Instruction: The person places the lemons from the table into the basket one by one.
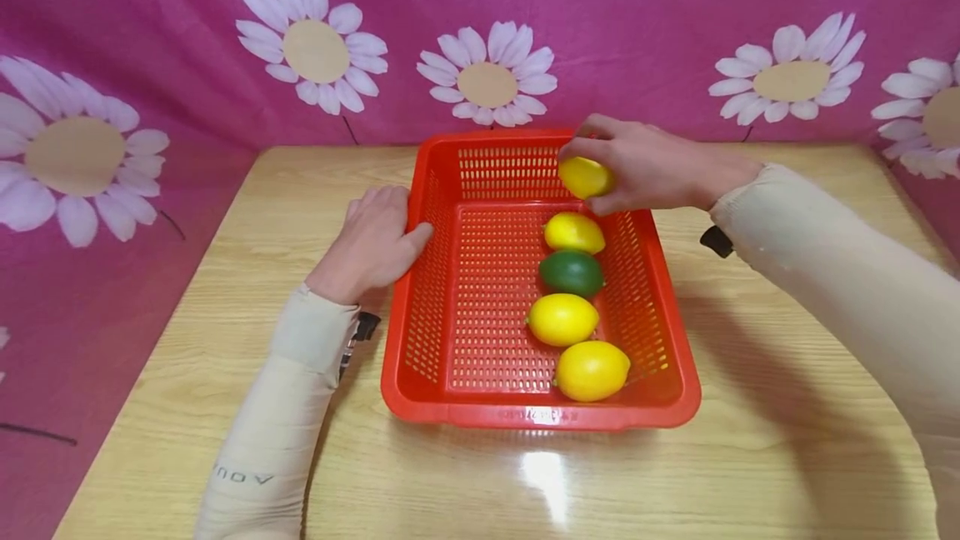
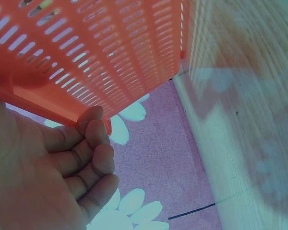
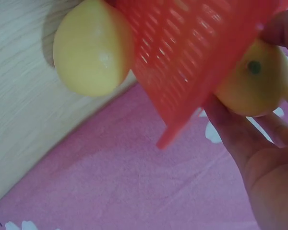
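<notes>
My right hand (image 1: 637, 161) grips a yellow lemon (image 1: 585, 178) over the back right part of a red plastic basket (image 1: 540, 417). In the right wrist view, that lemon (image 3: 254, 79) is between thumb and fingers beside the rim. My left hand (image 1: 373, 240) holds the basket's left rim, with the thumb over the edge and the fingers outside. Along the basket's right side lie a yellow lemon (image 1: 573, 232), a green lime or lemon (image 1: 572, 273) and two more yellow lemons, the nearer one (image 1: 592, 371) by the front wall.
Another yellow lemon (image 3: 93, 48) sits on the wooden table (image 1: 285, 190), outside the basket's right wall; in the head view it is hidden. Behind the table hangs a pink cloth (image 1: 615, 40) with white flowers.
</notes>
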Available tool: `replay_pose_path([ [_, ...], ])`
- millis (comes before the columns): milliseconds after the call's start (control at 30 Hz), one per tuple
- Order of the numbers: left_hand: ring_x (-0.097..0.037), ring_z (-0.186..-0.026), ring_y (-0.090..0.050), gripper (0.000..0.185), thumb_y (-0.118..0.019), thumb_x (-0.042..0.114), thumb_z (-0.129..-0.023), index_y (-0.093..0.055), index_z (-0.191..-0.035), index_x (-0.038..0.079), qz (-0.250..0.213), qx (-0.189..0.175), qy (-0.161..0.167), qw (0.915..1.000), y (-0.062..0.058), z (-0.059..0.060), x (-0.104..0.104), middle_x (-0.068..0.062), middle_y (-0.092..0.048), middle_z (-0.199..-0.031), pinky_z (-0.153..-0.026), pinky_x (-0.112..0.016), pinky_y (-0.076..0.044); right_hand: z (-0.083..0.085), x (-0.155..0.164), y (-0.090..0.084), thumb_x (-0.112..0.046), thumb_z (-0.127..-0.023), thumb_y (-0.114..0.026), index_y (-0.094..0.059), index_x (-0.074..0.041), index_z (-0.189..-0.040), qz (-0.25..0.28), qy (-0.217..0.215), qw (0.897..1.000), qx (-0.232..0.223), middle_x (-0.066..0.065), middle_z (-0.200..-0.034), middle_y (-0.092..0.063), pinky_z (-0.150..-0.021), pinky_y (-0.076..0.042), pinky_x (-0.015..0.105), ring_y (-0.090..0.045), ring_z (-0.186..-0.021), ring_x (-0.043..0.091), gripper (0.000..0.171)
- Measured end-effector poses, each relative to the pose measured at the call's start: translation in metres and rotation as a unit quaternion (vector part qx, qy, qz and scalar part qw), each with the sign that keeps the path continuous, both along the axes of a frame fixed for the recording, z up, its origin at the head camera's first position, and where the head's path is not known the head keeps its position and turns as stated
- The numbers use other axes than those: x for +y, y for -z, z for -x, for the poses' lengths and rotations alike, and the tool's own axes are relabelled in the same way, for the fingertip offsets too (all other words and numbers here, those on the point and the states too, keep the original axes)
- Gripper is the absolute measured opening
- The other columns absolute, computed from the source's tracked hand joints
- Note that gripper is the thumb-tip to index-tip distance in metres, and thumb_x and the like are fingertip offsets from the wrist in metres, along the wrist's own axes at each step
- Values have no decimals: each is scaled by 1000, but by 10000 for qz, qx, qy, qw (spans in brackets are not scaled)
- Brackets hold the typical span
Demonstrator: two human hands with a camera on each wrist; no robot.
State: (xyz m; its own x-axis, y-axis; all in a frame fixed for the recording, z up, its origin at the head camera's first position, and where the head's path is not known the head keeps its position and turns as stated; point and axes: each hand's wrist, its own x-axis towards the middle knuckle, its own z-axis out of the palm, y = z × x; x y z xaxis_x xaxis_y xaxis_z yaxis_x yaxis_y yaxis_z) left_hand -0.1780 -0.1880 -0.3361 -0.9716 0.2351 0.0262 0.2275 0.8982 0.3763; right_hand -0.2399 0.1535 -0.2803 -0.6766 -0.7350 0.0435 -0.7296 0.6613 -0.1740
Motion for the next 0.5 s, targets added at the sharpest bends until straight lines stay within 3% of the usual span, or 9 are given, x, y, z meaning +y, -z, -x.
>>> replay_pose_path([
  [500, -31, -105, -46, 32, -45, 33, -98, -54, -108, 3, 35, 0, -5, 10000, 0, 1, 1, -12, -54, -101, -91, -44, -34, 13, -4, 16, -17, -82, -84, -66, -11, -131, -373, -392, 9985, 106, 15, -128, -59, -98, -55, 51, -65, -109, 36, 53],
])
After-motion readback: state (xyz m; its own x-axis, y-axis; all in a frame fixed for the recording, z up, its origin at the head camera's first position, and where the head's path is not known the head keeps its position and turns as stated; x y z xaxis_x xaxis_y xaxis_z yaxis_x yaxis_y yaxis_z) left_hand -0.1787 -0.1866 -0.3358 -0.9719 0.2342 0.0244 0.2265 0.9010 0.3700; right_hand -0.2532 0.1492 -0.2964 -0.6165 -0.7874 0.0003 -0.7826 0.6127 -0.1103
